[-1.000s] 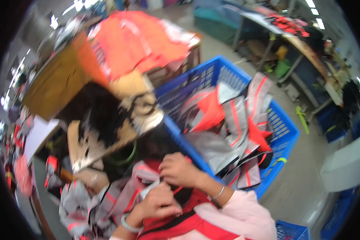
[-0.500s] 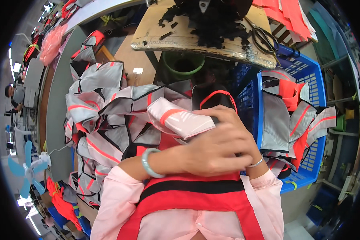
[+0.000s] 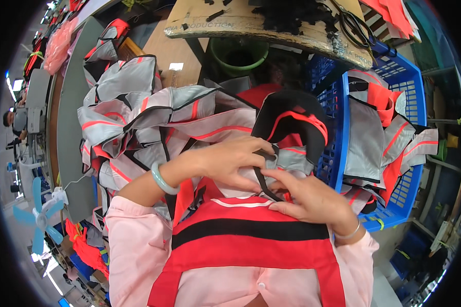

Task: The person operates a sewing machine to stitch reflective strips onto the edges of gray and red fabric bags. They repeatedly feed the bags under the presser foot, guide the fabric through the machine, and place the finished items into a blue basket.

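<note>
Grey fabric pieces [image 3: 210, 125] with orange-red stripes and black edging lie heaped before me and reach up close to my lap. My left hand [image 3: 235, 161], with a pale bangle on the wrist, has its fingers bent over the black edging [image 3: 264, 181] of one piece. From the other side, my right hand [image 3: 307, 197] pinches the same edging, with thumb and fingertips close together. Just beyond my hands, a curved black section [image 3: 299, 115] with an orange-red stripe stands up in an arch. Part of the held piece is hidden under my fingers.
At right, a blue plastic basket [image 3: 346, 138] holds similar pieces, some hanging over its rim. Ahead stands a wooden board table [image 3: 271, 41] with black scraps [image 3: 292, 18] and scissors [image 3: 354, 25]. Below it sits a green bucket [image 3: 241, 64]. A blue fan [image 3: 40, 217] is at left.
My left hand no longer crosses over my right; both now sit side by side at the black edging. The pale folded panel has left its raised place, and the black arch shows more.
</note>
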Demonstrator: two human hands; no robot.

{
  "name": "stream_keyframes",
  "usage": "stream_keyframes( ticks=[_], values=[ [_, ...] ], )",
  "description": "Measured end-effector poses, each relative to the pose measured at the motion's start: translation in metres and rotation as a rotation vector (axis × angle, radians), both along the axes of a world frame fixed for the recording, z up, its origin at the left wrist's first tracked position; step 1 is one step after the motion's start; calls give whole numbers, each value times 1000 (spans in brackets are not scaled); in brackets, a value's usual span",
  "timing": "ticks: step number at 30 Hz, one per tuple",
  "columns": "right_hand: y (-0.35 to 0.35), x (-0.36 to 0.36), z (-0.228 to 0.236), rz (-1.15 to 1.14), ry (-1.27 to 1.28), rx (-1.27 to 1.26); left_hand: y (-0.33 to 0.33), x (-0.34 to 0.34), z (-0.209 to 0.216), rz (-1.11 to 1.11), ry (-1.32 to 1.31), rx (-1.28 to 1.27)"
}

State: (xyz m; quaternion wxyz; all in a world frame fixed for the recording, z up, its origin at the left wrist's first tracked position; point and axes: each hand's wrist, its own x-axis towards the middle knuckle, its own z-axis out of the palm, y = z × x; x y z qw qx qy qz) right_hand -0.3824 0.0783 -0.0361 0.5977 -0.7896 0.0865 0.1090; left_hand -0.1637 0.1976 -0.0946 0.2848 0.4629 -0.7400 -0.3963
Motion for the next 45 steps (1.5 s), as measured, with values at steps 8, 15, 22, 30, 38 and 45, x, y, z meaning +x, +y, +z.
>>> stream_keyframes(
  ticks=[8, 15, 22, 30, 38, 45],
  values=[
    [-39, 27, -5, -369, -345, -932, -31, 15, 20, 355, 312, 207],
    [-114, 103, -111, -222, -111, -413, -73, 32, 0, 482, 350, 422],
    [-120, 107, -24, -356, -248, -567, -92, 76, 33, 646, 602, 489],
    [-143, 110, -8, -415, -214, -190, -112, 84, 67, 607, 432, 422],
    [-185, 149, 19, -480, -268, -145, -154, 119, 82, 635, 378, 254],
    [-203, 169, 13, -512, -196, 36, -174, 136, 87, 686, 511, 376]
  ],
)
